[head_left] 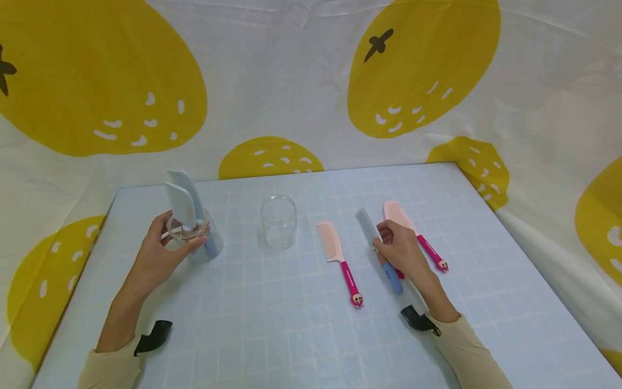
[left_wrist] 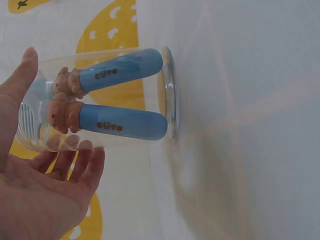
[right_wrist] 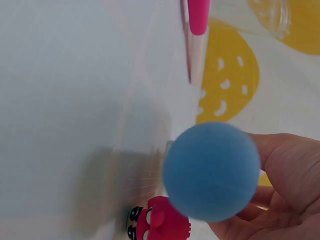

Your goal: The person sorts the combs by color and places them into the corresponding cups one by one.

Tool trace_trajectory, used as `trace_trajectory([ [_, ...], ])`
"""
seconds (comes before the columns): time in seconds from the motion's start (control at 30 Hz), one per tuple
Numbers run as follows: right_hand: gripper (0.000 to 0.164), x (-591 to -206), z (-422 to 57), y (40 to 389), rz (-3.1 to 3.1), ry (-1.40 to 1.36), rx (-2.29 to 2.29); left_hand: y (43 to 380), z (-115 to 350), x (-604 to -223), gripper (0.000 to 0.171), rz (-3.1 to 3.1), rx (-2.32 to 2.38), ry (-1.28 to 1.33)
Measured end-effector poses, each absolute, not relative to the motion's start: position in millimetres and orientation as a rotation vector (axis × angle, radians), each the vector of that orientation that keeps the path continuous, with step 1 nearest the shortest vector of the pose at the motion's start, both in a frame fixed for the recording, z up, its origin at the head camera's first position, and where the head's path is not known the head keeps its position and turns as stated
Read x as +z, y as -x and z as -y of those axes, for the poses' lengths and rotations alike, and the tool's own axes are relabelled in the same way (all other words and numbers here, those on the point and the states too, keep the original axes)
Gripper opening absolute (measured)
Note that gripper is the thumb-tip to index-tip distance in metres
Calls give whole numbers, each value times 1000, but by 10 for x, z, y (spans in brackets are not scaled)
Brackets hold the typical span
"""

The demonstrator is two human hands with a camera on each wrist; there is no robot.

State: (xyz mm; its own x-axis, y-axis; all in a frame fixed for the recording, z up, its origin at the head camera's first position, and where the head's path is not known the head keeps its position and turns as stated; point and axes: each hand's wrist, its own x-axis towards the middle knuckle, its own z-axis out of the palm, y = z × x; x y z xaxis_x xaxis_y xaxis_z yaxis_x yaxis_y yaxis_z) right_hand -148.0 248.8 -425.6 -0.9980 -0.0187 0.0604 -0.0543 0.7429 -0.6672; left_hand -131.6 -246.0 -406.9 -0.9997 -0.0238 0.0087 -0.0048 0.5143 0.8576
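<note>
My left hand [head_left: 160,259] grips a clear glass cup [head_left: 216,246] near its rim at the left of the table. Two light blue combs [head_left: 182,204] stand in that cup, teeth end up. Their blue handles [left_wrist: 122,122] carry lettering and small brown figures. At the right, my right hand [head_left: 403,248] pinches another blue comb [head_left: 367,226] near the top of its handle, whose rounded end [right_wrist: 212,172] faces the wrist camera. Close by lie pink combs with magenta handles: one comb [head_left: 332,243] left of the hand, another comb [head_left: 430,251] right of it.
A second clear glass cup [head_left: 278,221] stands at the middle back of the table [head_left: 272,335]. Part of a further magenta handle [head_left: 400,274] shows under my right hand. A white cloth [head_left: 282,81] with yellow fruit prints hangs behind.
</note>
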Motion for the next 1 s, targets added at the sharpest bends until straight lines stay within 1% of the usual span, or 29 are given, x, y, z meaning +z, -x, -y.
trace_trajectory([
  [0.13, 30, -4229, -2468, 1484, 2875, -88, 1132, 1313, 2470, -4067, 99, 2711, -1539, -14],
  [0.3, 32, -4147, -2410, 1497, 2872, -106, 1166, 1312, 2464, -4078, 96, 2694, -1539, 3],
  [0.53, 33, -3990, -2300, 1527, 2784, -222, 1183, 1312, 2440, -4066, 97, 2695, -1531, -5],
  [0.77, 34, -3832, -2193, 1535, 2716, -237, 1205, 1312, 2431, -4059, 98, 2696, -1536, -6],
  [1.0, 35, -3657, -2100, 1534, 2623, -329, 1280, 1302, 2442, -4072, 97, 2683, -1539, 12],
])
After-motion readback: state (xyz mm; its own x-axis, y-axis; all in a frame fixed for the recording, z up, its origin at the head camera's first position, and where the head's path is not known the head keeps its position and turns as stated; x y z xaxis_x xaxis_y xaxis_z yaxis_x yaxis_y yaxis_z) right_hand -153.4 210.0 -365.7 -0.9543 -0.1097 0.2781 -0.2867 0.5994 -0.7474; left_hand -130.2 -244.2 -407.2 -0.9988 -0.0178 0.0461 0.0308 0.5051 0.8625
